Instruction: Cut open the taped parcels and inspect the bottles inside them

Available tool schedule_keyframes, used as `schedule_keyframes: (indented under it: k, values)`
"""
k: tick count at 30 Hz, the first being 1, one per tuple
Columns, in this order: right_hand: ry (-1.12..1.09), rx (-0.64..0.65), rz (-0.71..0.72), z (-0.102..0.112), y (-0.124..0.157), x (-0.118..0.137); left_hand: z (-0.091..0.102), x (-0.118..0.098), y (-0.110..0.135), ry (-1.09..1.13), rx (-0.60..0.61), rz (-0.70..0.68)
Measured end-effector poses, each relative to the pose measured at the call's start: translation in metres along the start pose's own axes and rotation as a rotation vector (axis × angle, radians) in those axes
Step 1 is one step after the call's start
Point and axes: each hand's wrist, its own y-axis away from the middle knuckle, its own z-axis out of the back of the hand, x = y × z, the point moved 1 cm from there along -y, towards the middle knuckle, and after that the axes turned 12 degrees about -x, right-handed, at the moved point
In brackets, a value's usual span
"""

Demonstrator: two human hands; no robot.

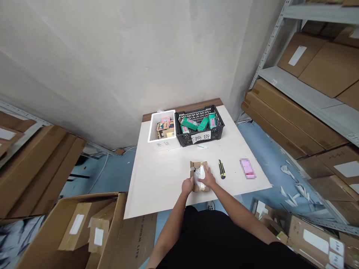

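A small brown cardboard parcel (199,166) with a white label lies near the front of the white table (157,175). My left hand (187,185) grips its left front edge, fingers curled on it. My right hand (208,178) rests on top of the parcel at its right side, fingers pressed on the label. A yellow-and-black utility knife (221,169) lies just right of the parcel, untouched.
At the table's back stand a white bin (162,127) of small boxes and a black basket (199,129) of green boxes. A pink item (247,168) lies at the right. An open carton (81,228) with parcels stands at the lower left. Shelves of cartons flank both sides.
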Motion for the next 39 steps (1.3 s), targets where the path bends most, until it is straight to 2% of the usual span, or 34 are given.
schedule_keyframes:
  k: [2,5,8,11,14,16,19,22,27,31,33,37,39]
  values:
    - [-0.030,-0.069,-0.029,-0.011,0.005,0.003,0.002,-0.001,0.002,-0.020,-0.048,0.006]
    - [-0.279,-0.181,-0.021,-0.017,0.005,0.001,0.006,0.003,0.003,-0.035,-0.155,-0.006]
    - [-0.595,-0.216,-0.068,-0.011,0.000,-0.012,0.006,0.014,-0.001,0.002,-0.199,0.020]
    - [-0.727,-0.220,-0.075,0.000,-0.001,-0.032,0.000,0.024,-0.008,0.173,-0.270,0.038]
    - [-0.683,-0.301,-0.040,0.005,0.002,-0.047,-0.008,0.032,-0.014,0.340,-0.250,0.044]
    - [-0.625,-0.360,-0.024,0.006,0.005,-0.052,-0.011,0.034,-0.016,0.334,-0.243,0.068]
    - [-0.489,-0.478,0.027,0.005,0.010,-0.050,-0.008,0.035,-0.016,0.181,-0.388,0.080]
    - [-0.334,-0.543,0.097,0.006,0.015,-0.044,-0.006,0.032,-0.013,-0.009,-0.474,-0.068]
    - [-0.155,-0.517,0.105,0.009,0.018,-0.043,-0.016,0.022,-0.003,-0.103,-0.325,-0.390]
    - [-0.175,-0.474,0.141,0.014,0.016,-0.048,-0.024,0.016,0.007,-0.089,-0.138,-0.604]
    - [-0.214,-0.438,0.140,0.017,0.014,-0.048,-0.025,0.014,0.012,-0.053,-0.099,-0.645]
    - [-0.239,-0.396,0.103,0.027,0.017,-0.042,-0.019,0.013,0.018,0.085,-0.137,-0.618]
    - [-0.208,-0.374,0.155,0.034,0.023,-0.039,-0.014,0.014,0.019,0.134,-0.137,-0.618]
